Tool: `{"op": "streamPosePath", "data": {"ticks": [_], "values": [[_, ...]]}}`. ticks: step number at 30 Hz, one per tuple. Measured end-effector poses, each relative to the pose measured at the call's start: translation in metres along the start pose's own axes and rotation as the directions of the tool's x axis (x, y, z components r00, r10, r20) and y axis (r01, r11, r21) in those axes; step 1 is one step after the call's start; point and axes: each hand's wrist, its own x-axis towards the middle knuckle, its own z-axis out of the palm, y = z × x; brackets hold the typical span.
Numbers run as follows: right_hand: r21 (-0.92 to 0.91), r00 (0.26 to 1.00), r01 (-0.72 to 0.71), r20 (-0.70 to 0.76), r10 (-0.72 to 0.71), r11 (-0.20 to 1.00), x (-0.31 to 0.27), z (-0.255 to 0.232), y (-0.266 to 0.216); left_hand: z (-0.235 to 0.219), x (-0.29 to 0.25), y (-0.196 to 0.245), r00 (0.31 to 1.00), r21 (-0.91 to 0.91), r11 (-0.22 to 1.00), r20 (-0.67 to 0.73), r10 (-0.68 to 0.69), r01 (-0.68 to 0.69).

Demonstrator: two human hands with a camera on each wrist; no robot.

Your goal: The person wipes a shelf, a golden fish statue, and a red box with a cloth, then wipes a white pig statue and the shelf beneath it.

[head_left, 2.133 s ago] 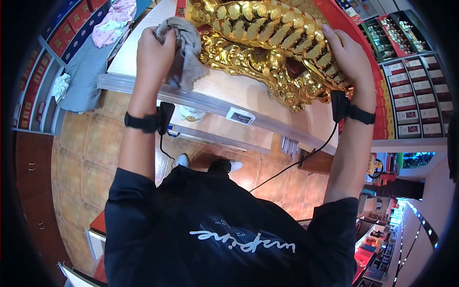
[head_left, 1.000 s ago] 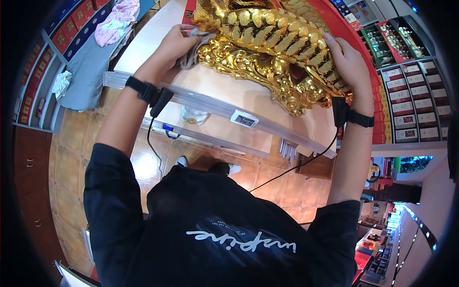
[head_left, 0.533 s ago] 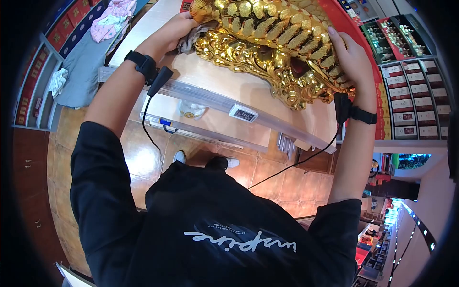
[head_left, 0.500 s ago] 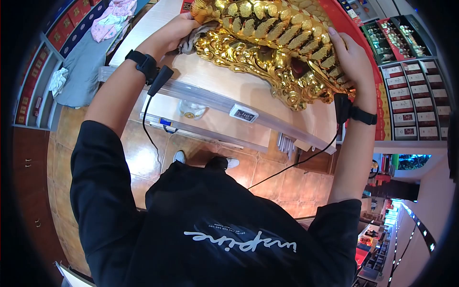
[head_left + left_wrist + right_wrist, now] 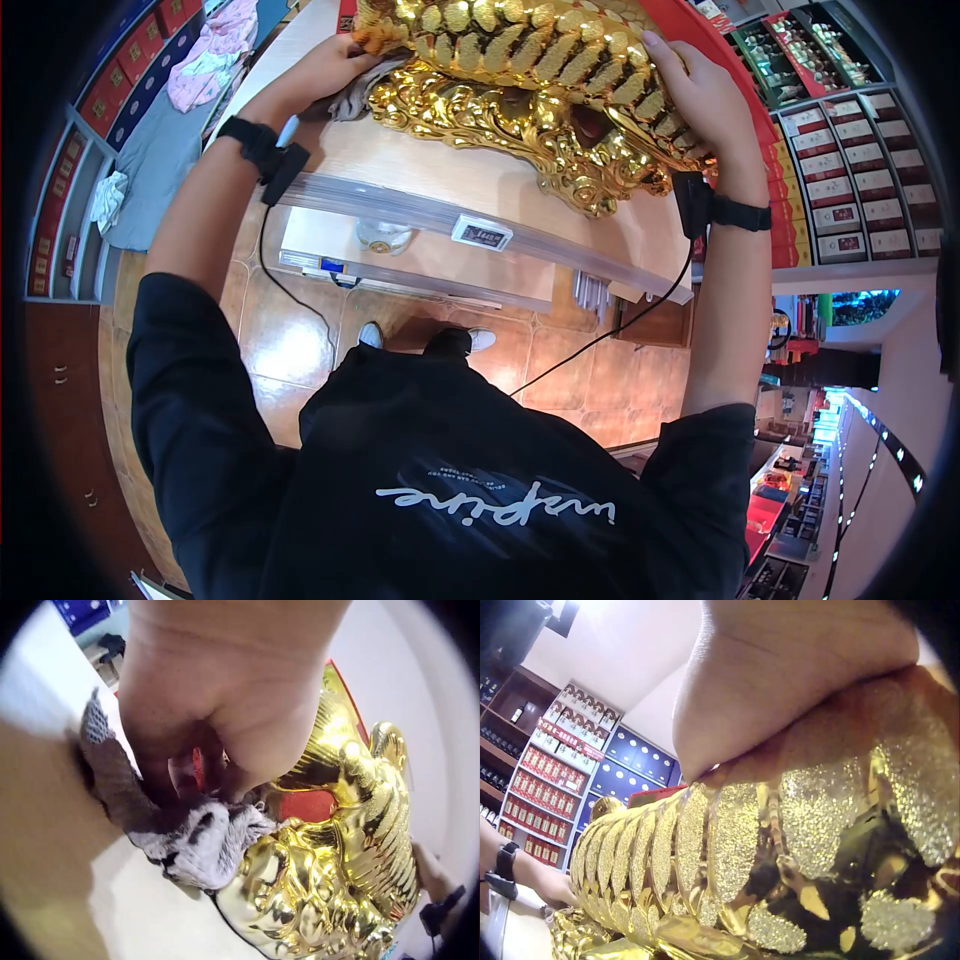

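Note:
A large gold statue with rows of scales (image 5: 540,45) stands on an ornate gold base (image 5: 470,120) on the pale tabletop. At its left end, my left hand (image 5: 325,75) grips a grey cloth (image 5: 210,844). In the left wrist view the bunched cloth lies against the rounded gold edge of the base, and the fingertips are partly hidden behind the palm. My right hand (image 5: 710,105) rests on the right end of the scaled body, thumb along the top. The right wrist view shows its palm close over the glittery scales.
A clear-edged counter (image 5: 380,205) carries a small display tag (image 5: 482,233) at its front. Shelves of boxes (image 5: 860,180) stand at the right. Further boxes (image 5: 115,80) and a blue-grey cloth (image 5: 160,185) are at the left. A thin cable (image 5: 600,335) hangs from the right wrist.
My left hand has carried the bunched cloth from beside the statue in to its left end, low by the base. My right hand has stayed on the scaled body.

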Motion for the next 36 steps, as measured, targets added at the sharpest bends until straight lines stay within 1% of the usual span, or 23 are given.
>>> {"op": "streamPosePath", "data": {"ticks": [1, 4, 5, 8, 9, 12, 15, 16, 18, 19, 20, 21, 23, 24, 26, 27, 28, 29, 30, 32, 34, 35, 36], "values": [[-0.004, 1.000, 0.011, -0.005, -0.011, 1.000, 0.000, 0.000, -0.001, -0.008, -0.004, 0.011, 0.988, 0.135, 0.980, 0.032, -0.149, 0.143], [-0.008, 0.998, 0.048, -0.028, -0.048, 0.999, -0.001, 0.001, -0.003, -0.022, -0.020, -0.001, 0.998, 0.109, 0.992, 0.004, -0.059, 0.058], [-0.008, 0.997, 0.066, -0.042, -0.066, 0.998, -0.002, 0.000, -0.004, -0.025, -0.026, -0.010, 0.998, 0.120, 0.993, -0.064, -0.004, 0.011], [-0.030, 0.979, 0.159, -0.126, -0.162, 0.987, -0.012, -0.003, -0.006, -0.048, -0.048, -0.006, 0.994, 0.028, 0.994, -0.002, -0.106, 0.106], [-0.041, 0.963, 0.204, -0.169, -0.208, 0.978, -0.015, -0.004, -0.005, -0.052, -0.057, 0.000, 0.996, -0.002, 0.996, -0.011, -0.089, 0.089], [-0.050, 0.833, 0.406, -0.390, -0.392, 0.912, -0.031, -0.005, 0.006, -0.063, -0.096, 0.034, 0.997, -0.043, 0.998, -0.066, -0.047, 0.044], [0.053, 0.761, 0.520, -0.482, -0.434, 0.852, -0.079, -0.005, 0.017, -0.051, -0.149, 0.089, 0.975, -0.081, 0.996, -0.223, 0.016, -0.035], [0.287, 0.869, 0.448, -0.363, -0.337, 0.847, -0.121, -0.012, -0.006, -0.050, -0.168, 0.100, 0.970, -0.101, 0.994, -0.243, 0.022, -0.048], [0.568, 0.924, 0.354, -0.090, -0.371, 0.743, -0.182, -0.006, -0.011, -0.039, -0.206, 0.124, 0.946, -0.146, 0.986, -0.322, 0.028, -0.079], [0.626, 0.861, 0.360, 0.062, -0.504, 0.692, -0.199, 0.001, -0.006, -0.021, -0.220, 0.136, 0.893, -0.227, 0.957, -0.444, 0.065, -0.182], [0.788, 0.695, 0.278, 0.231, -0.681, 0.550, -0.198, 0.008, -0.005, -0.001, -0.232, 0.146, 0.824, -0.291, 0.912, -0.561, 0.083, -0.290], [0.860, 0.622, 0.128, 0.318, -0.715, 0.494, -0.207, 0.031, 0.002, 0.015, -0.245, 0.142, 0.794, -0.345, 0.874, -0.603, 0.074, -0.343], [0.845, 0.572, -0.160, 0.500, -0.650, 0.510, -0.225, 0.068, 0.001, 0.052, -0.262, 0.129, 0.756, -0.362, 0.829, -0.646, 0.107, -0.426], [0.808, 0.524, -0.300, 0.583, -0.620, 0.506, -0.232, 0.084, -0.002, 0.072, -0.257, 0.149, 0.822, -0.328, 0.816, -0.494, 0.282, -0.477], [0.827, 0.550, -0.492, 0.537, -0.640, 0.272, -0.247, 0.119, -0.003, 0.102, -0.249, 0.164, 0.875, -0.371, 0.793, -0.242, 0.420, -0.483], [0.806, 0.585, -0.581, 0.509, -0.632, 0.112, -0.253, 0.129, -0.009, 0.108, -0.242, 0.172, 0.887, -0.547, 0.750, 0.029, 0.461, -0.372], [0.761, 0.618, -0.646, 0.479, -0.623, -0.056, -0.258, 0.139, -0.015, 0.113, -0.233, 0.172, 0.804, -0.592, 0.752, 0.277, 0.526, -0.288], [0.686, 0.673, -0.681, 0.450, -0.587, -0.256, -0.264, 0.146, -0.025, 0.122, -0.229, 0.171, 0.723, -0.608, 0.776, 0.460, 0.515, -0.167], [0.583, 0.725, -0.678, 0.428, -0.539, -0.449, -0.270, 0.150, -0.029, 0.134, -0.225, 0.166, 0.613, -0.606, 0.786, 0.575, 0.542, -0.126], [0.782, 0.779, -0.571, 0.422, -0.464, -0.248, -0.277, 0.162, -0.019, 0.143, -0.226, 0.155, 0.554, -0.482, 0.869, 0.695, 0.458, -0.114], [0.935, 0.849, -0.352, 0.338, -0.406, 0.042, -0.290, 0.173, -0.014, 0.155, -0.235, 0.133, 0.614, -0.464, 0.886, 0.700, 0.365, 0.003], [0.867, 0.851, -0.480, 0.421, -0.314, -0.138, -0.297, 0.174, -0.013, 0.152, -0.230, 0.127, 0.549, -0.412, 0.911, 0.755, 0.359, -0.029], [0.883, 0.856, -0.459, 0.408, -0.317, -0.101, -0.303, 0.175, -0.009, 0.151, -0.232, 0.111, 0.576, -0.347, 0.938, 0.770, 0.275, 0.016]]}}
